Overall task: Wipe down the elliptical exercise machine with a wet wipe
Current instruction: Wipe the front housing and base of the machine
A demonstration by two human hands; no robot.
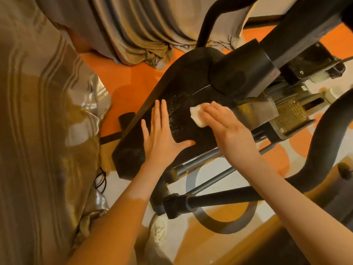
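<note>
The straight, close-set fingers of the right hand [227, 129] lie flat on a crumpled white wet wipe [196, 114], pressing it against the top of the black plastic flywheel housing of the elliptical machine [183, 96]; the wipe shows just beyond the fingertips, and no finger curls around it. Wet streaks and specks mark the housing surface left of the wipe. The left hand [161, 138] rests palm down on the same housing, near the wipe but apart from it, its fingers extended and slightly spread, thumb out to the side, holding nothing. Both bare forearms enter from the lower edge. Right of the wipe, a black cylindrical upright column [246, 73] rises from the housing, and beyond it sits a ridged metal foot pedal plate [288, 119]; raised marks on the plate are too blurred to read. Black tubular frame bars [219, 199] run beneath the right forearm. The machine stands on a carpet patterned in orange, white and grey circles [229, 222]. Striped beige satin fabric [38, 111] fills the left side, with grey-beige curtains [133, 31] above. No brand lettering is legible.
</note>
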